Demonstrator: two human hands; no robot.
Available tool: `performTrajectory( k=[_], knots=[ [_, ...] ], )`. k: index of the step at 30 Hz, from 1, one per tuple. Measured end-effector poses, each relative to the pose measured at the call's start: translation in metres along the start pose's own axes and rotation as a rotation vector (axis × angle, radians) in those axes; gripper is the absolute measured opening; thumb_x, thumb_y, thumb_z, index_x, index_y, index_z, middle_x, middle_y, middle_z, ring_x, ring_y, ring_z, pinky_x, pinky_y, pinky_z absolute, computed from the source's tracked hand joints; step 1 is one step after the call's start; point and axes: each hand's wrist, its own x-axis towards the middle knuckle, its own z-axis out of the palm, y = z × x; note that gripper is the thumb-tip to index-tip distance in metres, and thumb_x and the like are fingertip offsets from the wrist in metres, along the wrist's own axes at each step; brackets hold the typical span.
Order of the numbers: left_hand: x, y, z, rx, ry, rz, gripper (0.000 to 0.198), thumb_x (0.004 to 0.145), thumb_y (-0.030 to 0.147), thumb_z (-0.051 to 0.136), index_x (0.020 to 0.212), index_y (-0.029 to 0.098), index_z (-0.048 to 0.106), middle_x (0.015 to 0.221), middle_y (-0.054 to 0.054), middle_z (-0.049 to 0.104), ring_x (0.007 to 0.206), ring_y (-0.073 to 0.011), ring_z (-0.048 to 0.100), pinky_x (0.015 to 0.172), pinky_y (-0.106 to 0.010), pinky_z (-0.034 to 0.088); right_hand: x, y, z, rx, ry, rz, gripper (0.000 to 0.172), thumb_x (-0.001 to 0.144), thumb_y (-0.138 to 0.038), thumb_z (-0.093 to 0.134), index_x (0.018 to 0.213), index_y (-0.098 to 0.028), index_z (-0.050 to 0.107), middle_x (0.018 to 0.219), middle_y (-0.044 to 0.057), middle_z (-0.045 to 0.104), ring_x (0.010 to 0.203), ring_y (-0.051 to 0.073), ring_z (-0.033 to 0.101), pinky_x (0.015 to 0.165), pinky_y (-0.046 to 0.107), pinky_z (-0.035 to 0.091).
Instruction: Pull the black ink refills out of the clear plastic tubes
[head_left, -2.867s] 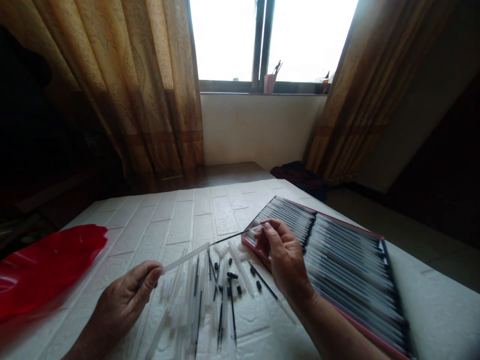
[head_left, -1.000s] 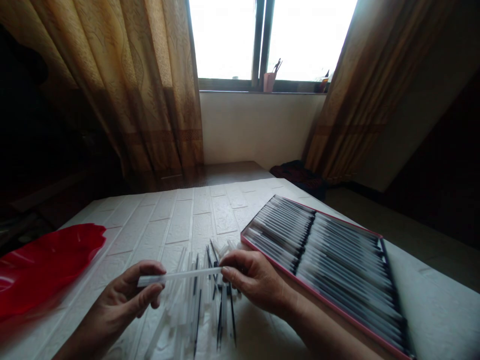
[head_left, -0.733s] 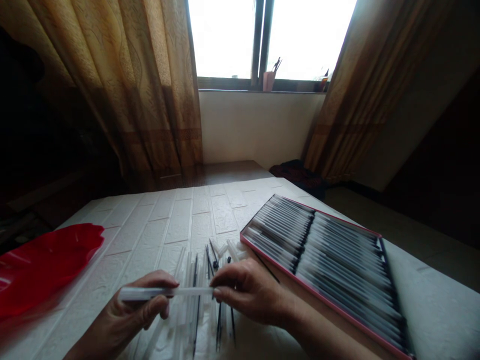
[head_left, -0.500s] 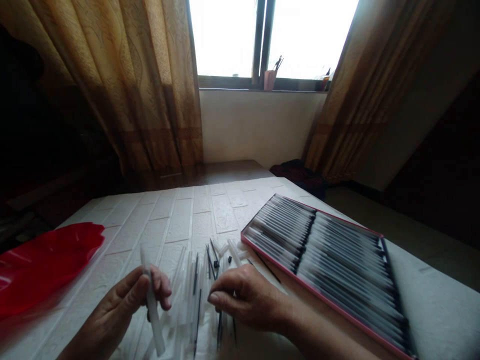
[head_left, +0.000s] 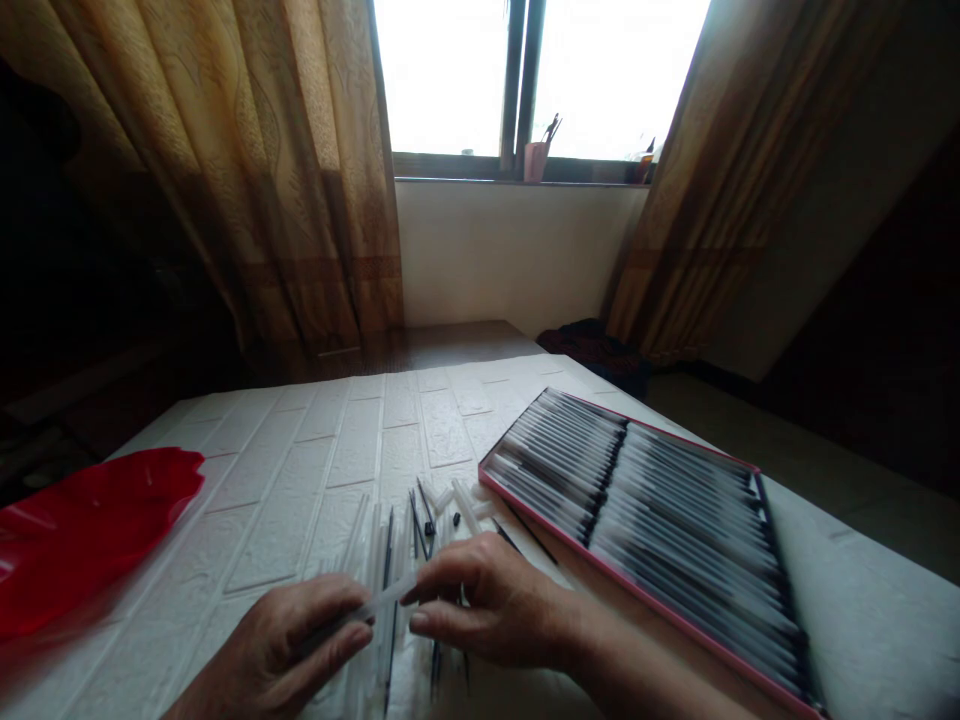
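Note:
A translucent white pen barrel (head_left: 391,592) slants up to the right from my left hand (head_left: 304,640), whose thumb and fingers are closed on its lower end. At the upper end, the fingertips of my right hand (head_left: 499,605) take hold of the barrel; any small part within them is hidden. Beneath and between the hands lie several more clear barrels (head_left: 363,545) and thin dark refills (head_left: 388,560), roughly side by side. Two small black pieces (head_left: 429,528) rest just beyond my right hand, near short whitish tubes (head_left: 465,505).
To the right, a shallow pink-edged box (head_left: 551,522) holds two columns of clear pens with dark ends. A red scalloped dish (head_left: 97,530) is at the left. White brick-patterned cloth (head_left: 322,420) covers the table. Behind stand a window and curtains (head_left: 322,180).
My left hand has moved right and turned, tipping the barrel from nearly upright to slanting. Its end now meets my right hand, which has stayed almost in place.

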Motion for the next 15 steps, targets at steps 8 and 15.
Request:
performTrajectory(
  k=[8,15],
  knots=[
    [-0.0024,-0.0009,0.0000,0.066,-0.062,0.047,0.021,0.101,0.044,0.055,0.093,0.030,0.069,0.076,0.008,0.079,0.063,-0.0082,0.076,0.059,-0.008,0.054,0.0004,0.0034,0.0054,0.019,0.105,0.083,0.031,0.085,-0.036,0.071,0.102,-0.012,0.080,0.063,-0.001,0.062,0.055,0.012,0.053,0.053,0.021,0.038],
    [-0.0017,-0.0002,0.0021,0.128,0.009,0.069,0.020,0.100,0.049,0.056,0.100,0.031,0.066,0.078,0.008,0.080,0.062,-0.0096,0.077,0.056,-0.009,0.055,0.0010,0.0006,0.0065,-0.130,0.093,0.021,0.027,0.090,-0.030,0.060,0.079,-0.013,0.079,0.056,0.000,0.061,0.052,0.011,0.052,0.052,0.023,0.035]
  ],
)
